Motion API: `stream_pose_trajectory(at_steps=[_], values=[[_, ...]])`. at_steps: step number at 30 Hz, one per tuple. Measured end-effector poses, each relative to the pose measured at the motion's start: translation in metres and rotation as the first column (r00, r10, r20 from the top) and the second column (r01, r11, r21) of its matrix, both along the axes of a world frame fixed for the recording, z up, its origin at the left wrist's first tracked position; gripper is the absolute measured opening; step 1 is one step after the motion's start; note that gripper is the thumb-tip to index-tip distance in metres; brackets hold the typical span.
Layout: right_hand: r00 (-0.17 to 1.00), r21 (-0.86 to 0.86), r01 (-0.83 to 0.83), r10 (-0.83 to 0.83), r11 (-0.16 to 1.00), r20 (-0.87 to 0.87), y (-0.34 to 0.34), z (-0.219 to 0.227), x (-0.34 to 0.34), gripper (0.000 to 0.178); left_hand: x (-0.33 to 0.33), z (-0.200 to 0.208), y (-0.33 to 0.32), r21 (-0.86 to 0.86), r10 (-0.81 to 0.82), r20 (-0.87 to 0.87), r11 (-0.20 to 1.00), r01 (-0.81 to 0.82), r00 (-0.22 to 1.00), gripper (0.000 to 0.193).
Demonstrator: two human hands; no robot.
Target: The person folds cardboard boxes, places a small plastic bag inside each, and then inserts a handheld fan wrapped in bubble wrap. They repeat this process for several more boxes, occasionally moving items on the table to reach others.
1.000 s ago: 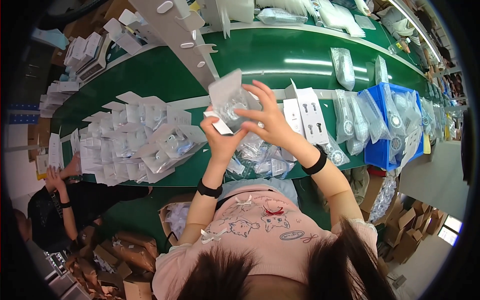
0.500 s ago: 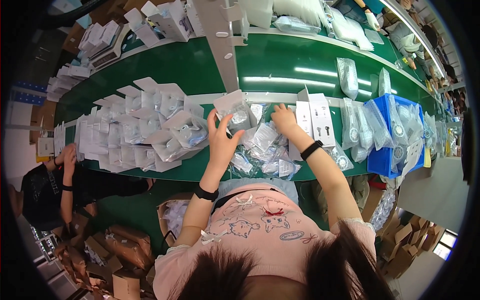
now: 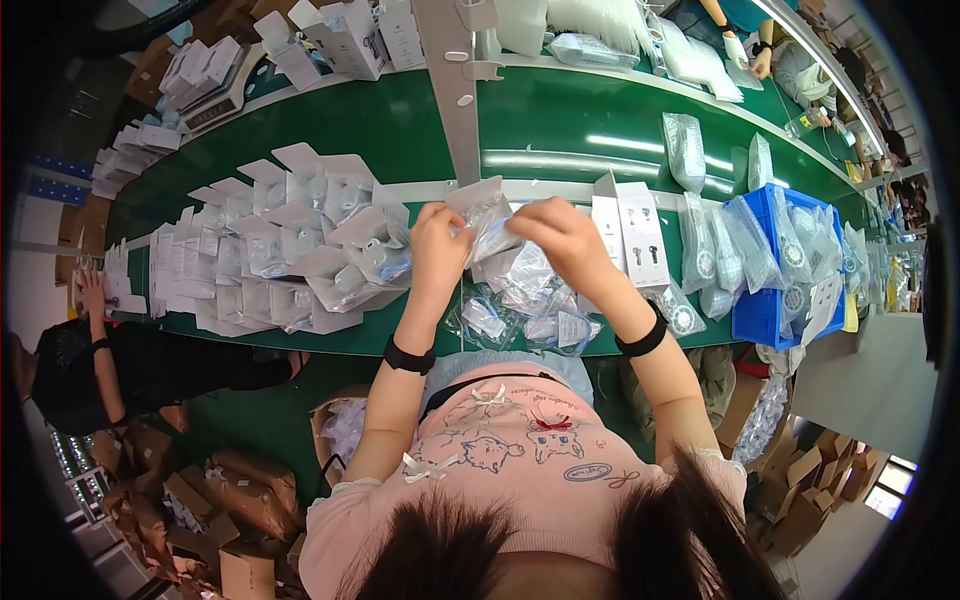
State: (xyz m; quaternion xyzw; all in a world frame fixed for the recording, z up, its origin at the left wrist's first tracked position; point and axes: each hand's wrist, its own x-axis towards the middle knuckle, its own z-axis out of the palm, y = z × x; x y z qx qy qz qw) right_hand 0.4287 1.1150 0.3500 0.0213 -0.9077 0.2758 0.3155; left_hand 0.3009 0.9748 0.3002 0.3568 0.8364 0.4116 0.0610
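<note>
In front of me an open white box (image 3: 487, 190) stands with its flap up. My left hand (image 3: 440, 240) is closed on its left side. My right hand (image 3: 563, 238) reaches in from the right, its fingers pinching a small clear plastic bag (image 3: 493, 237) with a bit of blue, at the mouth of the box. What lies inside the box is mostly hidden. Below both hands spreads a pile of small clear bags (image 3: 530, 285) with white slips and blue parts in them. Printed white boxes (image 3: 641, 235) stand upright just right of my right hand.
Many open white boxes (image 3: 285, 235) with bagged items fill the left of the green table (image 3: 370, 130). A blue bin (image 3: 765, 310) of bubble-wrapped items stands at the right. A metal post (image 3: 450, 95) rises behind my hands. Another person's hand (image 3: 92, 293) rests at the far left.
My right hand has come back from beside the printed boxes to the open box, now with a small bag in its fingers. My left hand has closed on the box.
</note>
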Motion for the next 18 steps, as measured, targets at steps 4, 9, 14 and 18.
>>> stream_pose_trajectory(at_steps=[4,9,14,18], values=[[0.988,0.265,-0.092,0.056,0.96,0.142,-0.012,-0.009,-0.011,0.033,-0.002,0.0,-0.001,0.049,0.012,0.028,0.999,-0.013,1.0,0.013],[0.964,0.378,-0.129,0.026,0.917,0.265,-0.017,-0.016,-0.018,0.03,-0.005,-0.004,-0.003,0.03,0.017,0.006,0.999,-0.017,1.0,0.012],[0.978,0.396,-0.109,0.028,0.911,0.206,-0.017,-0.035,-0.019,0.028,-0.002,-0.004,-0.001,0.022,0.013,-0.014,1.0,-0.012,1.0,0.011],[0.904,0.343,-0.18,0.018,0.922,0.426,-0.037,-0.041,-0.011,0.035,-0.001,-0.006,0.003,0.091,-0.007,-0.052,0.996,0.012,0.999,0.013]])
